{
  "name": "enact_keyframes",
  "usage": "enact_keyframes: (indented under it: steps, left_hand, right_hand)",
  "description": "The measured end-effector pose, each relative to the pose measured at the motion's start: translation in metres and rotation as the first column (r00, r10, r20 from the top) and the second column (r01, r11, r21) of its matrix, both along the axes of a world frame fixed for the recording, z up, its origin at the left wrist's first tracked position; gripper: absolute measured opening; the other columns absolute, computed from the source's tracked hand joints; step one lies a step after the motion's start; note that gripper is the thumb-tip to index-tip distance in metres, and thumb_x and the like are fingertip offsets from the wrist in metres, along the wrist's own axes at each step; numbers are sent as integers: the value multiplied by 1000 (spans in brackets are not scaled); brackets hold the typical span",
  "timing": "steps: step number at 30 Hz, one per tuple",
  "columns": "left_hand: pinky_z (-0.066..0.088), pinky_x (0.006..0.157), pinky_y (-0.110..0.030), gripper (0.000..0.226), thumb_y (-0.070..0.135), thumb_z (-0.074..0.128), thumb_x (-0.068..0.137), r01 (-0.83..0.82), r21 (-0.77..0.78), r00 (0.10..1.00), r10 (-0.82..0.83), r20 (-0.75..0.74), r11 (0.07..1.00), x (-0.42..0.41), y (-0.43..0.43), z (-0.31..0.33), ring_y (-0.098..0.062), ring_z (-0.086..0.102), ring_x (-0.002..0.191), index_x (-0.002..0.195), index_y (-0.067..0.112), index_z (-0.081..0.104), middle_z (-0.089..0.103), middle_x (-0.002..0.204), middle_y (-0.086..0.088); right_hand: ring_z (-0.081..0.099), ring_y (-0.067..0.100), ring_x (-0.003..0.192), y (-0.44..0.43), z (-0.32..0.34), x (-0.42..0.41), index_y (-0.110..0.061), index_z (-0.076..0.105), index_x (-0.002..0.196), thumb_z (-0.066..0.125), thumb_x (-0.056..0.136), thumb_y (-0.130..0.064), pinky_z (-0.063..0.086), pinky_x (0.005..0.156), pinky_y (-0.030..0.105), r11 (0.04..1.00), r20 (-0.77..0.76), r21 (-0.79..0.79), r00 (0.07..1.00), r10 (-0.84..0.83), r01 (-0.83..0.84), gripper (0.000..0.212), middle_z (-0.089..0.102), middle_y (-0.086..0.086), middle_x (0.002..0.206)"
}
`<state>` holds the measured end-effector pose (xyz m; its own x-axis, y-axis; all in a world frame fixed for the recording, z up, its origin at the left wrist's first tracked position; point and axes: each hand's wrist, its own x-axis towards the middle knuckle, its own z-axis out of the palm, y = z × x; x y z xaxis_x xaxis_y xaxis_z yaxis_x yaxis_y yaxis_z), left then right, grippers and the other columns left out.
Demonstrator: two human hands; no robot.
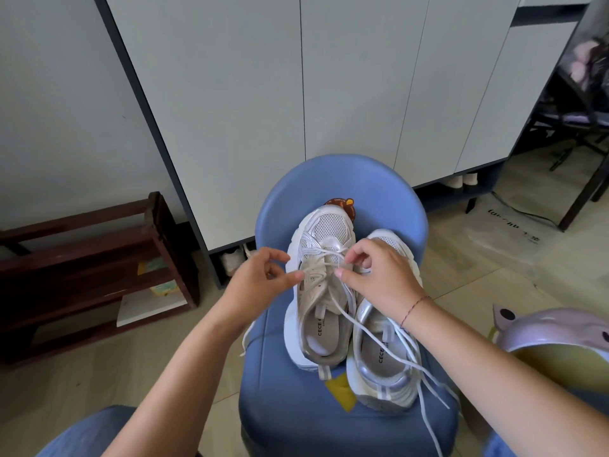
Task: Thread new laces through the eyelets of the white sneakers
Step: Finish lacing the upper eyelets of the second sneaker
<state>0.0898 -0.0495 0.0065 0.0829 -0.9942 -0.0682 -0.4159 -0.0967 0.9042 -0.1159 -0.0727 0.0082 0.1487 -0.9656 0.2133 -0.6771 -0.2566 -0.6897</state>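
I am viewing two white sneakers on the blue chair at frame centre, toes pointing toward the top of the frame. The left hand is pinching the white lace between thumb and forefinger at the left edge of the centre sneaker. The right hand is pinching it at the right edge, its other fingers curling, and is covering the second sneaker. Loose lace ends are trailing toward lower right.

The sneakers are cloth mesh with shiny silver trim, the chair smooth and matt, the rack dark wood.
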Motion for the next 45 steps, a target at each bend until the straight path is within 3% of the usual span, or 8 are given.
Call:
enact_keyframes:
  steps: [6, 11, 22, 28, 31, 37, 42, 45]
  left_hand:
    - [36, 51, -12, 18, 28, 62, 92, 249, 140, 963, -261, 69, 958, 5, 15, 15, -6, 41, 51, 91, 12, 69, 50, 55, 9]
    - [40, 59, -17, 26, 20, 49, 99, 475, 16, 875, -470, -118, 880, -7, 24, 38, -9, 43, 58, 85, 18, 70, 50, 62, 2]
    - [34, 57, -17, 27, 26, 50, 97, 328, 124, 943, -317, -97, 937, 30, 18, 29, -12, 37, 55, 92, 13, 73, 44, 57, 2]
    - [32, 55, -18, 28, 24, 46, 99, 227, 73, 949, -204, -239, 971, 17, 18, 26, -11, 35, 52, 88, 10, 67, 42, 54, 4]
    - [33, 54, -17, 26, 30, 50, 96, 349, 66, 916, -325, -234, 935, -5, 21, 27, -11, 36, 52, 86, 13, 69, 44, 56, 3]
    - [36, 54, -13, 27, 27, 50, 97, 329, 78, 919, -300, -254, 941, -9, 17, 25, -10, 38, 54, 90, 11, 71, 46, 55, 5]
    - [40, 60, -16, 28, 25, 47, 99, 310, 91, 911, -269, -313, 946, -5, 16, 23, -10, 41, 55, 96, 9, 70, 50, 59, 3]
    - [41, 62, -18, 28, 26, 47, 99, 319, 94, 895, -266, -359, 943, -13, 15, 19, -11, 43, 55, 97, 10, 70, 58, 64, -1]
  right_hand:
    - [53, -1, 60, 19, 16, 6, -24, 69, 75, 70, 82, -22, 44, 65, 16, 966, 225, 185, 965, 136, -179, 7, 66, -10, 71]
    - [48, 8, 51, 37, 32, 24, -12, 66, 75, 57, 92, -29, 39, 49, 18, 760, 652, 487, 758, 11, -430, 26, 63, -2, 63]
    - [42, 1, 34, -9, 29, -2, -8, 56, 72, 53, 95, -19, 33, 34, 12, 827, 796, 549, 378, -474, -120, 26, 59, -2, 46]
    - [48, 5, 45, 6, 33, 1, -3, 67, 88, 53, 92, -34, 39, 41, 14, 640, 724, 618, 648, -236, -457, 34, 61, 4, 64]
    - [44, 5, 45, 22, 30, 24, -2, 66, 86, 59, 89, -22, 37, 41, 13, 690, 723, 542, 684, -92, -479, 22, 59, 2, 63]
    - [40, 6, 39, 10, 29, 19, -5, 60, 68, 62, 88, -11, 34, 37, 14, 898, 759, 401, 615, -215, -182, 21, 53, 2, 53]
    - [41, 4, 39, -6, 29, 2, -5, 61, 74, 57, 92, -12, 36, 38, 13, 873, 801, 471, 475, -364, -127, 19, 52, 3, 58]
    - [44, 6, 44, 2, 22, 11, -4, 65, 77, 61, 88, -14, 38, 41, 14, 819, 796, 495, 529, -295, -288, 16, 55, 3, 57]
